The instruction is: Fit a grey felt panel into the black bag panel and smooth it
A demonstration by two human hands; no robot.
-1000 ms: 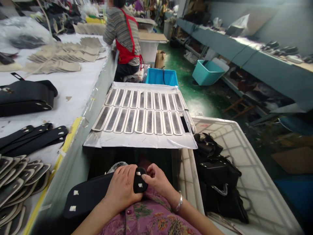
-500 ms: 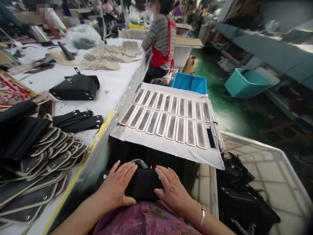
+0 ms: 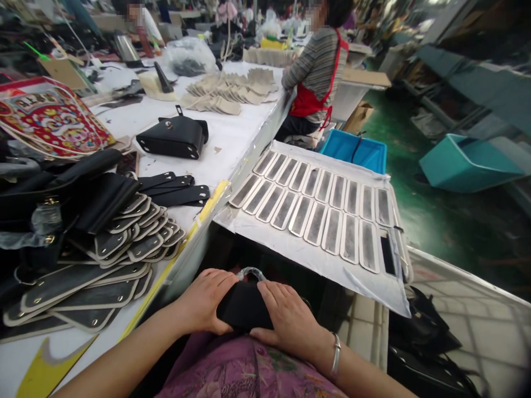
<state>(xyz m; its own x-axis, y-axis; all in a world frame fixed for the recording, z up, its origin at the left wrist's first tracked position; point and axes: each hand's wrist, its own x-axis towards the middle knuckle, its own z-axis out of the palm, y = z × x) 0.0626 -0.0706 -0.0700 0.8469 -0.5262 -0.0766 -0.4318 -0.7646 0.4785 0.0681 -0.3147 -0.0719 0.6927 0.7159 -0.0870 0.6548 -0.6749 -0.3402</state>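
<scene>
A black handbag [image 3: 244,305] rests in my lap, against the purple flowered shirt. Its curved handle [image 3: 250,271], wrapped in clear plastic, rises at the far side. My left hand [image 3: 207,300] grips the bag's left end, thumb on the near side and fingers over the top. At the other end, my right hand [image 3: 288,310] clasps it the same way, with a silver bangle on the wrist. The palms and fingers cover both ends of the bag, and its underside is hidden.
Left on the white bench lie stacked black pieces with pale edges [image 3: 83,284], black straps [image 3: 182,194] and a boxy black bag [image 3: 172,137]. Ahead, a white board [image 3: 290,243] carries rows of strips. A crate [image 3: 477,326] with black bags stands right. A person in a red apron [image 3: 313,99] sits beyond.
My view has turned left, so the bench and board sit farther right. Both hands stay on the bag and now look slightly closer together. More of the wrapped handle shows.
</scene>
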